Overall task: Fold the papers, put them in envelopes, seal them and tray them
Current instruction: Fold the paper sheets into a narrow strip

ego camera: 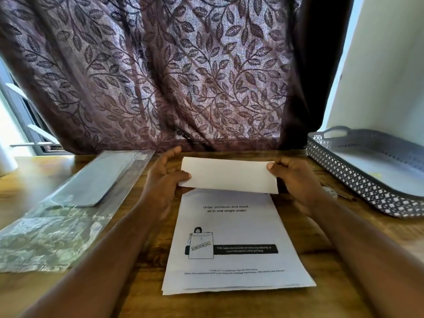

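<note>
So the person's got a folded white paper slip [229, 175] up at mid-frame, long axis running left-right. The left hand [164, 177] pinches its left end and the right hand [296, 177] pinches its right. The clear plastic pack of pale envelopes [96, 180] lies centre-left, nearer the left hand, so that's probably the next reach. The grey lattice plastic tray [358, 180] sits far right.

Leaf-patterned curtain [160, 76] behind wooden table [146, 299]; window [23, 115] left.
</note>
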Demonstrator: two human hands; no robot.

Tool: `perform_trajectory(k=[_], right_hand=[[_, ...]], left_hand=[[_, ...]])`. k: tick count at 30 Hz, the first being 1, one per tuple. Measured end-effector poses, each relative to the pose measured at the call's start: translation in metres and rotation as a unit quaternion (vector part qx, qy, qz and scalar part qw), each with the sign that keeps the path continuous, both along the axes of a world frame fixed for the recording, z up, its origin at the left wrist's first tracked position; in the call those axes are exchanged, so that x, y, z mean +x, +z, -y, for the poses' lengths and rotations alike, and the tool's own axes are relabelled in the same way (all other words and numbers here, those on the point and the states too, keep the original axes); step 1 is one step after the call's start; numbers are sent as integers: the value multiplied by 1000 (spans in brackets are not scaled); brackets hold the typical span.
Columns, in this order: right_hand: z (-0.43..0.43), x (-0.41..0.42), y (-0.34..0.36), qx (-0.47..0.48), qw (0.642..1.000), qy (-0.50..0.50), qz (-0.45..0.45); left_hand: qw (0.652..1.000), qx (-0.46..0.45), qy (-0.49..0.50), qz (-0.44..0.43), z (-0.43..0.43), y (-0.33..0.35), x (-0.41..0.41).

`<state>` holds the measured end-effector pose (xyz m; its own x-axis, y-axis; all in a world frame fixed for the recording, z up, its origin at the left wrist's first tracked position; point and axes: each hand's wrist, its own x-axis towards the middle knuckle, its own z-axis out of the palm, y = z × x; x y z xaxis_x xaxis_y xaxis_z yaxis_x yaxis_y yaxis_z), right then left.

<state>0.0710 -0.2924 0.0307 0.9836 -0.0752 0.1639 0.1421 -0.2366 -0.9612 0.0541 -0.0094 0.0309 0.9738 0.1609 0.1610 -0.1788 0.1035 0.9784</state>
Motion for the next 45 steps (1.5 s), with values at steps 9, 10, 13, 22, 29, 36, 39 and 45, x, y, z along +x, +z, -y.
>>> perform_trajectory(k=[9, 10, 13, 22, 29, 36, 39, 45], right_hand=[[4, 7, -6, -108, 991, -68, 31], [3, 8, -8, -136, 987, -72, 37], [2, 11, -13, -213, 972, -83, 56], [-1, 10, -19, -311, 942, -96, 86], [-1, 8, -20, -319, 936, -129, 78], [-5, -6, -19, -305, 936, -145, 94], [-8, -14, -18, -304, 935, -149, 103], [-21, -30, -13, -294, 934, -138, 147]], left_hand=[[944, 314, 96, 28, -3, -15, 7], [932, 344, 106, 35, -4, -16, 7], [892, 432, 124, 51, -2, -19, 8], [871, 470, 132, 55, -5, -24, 11], [867, 471, 153, 54, -4, -26, 12], [851, 488, 164, 101, 1, -24, 0], [845, 487, 161, 151, 4, -25, -9], [827, 510, 131, 198, 11, -27, -30]])
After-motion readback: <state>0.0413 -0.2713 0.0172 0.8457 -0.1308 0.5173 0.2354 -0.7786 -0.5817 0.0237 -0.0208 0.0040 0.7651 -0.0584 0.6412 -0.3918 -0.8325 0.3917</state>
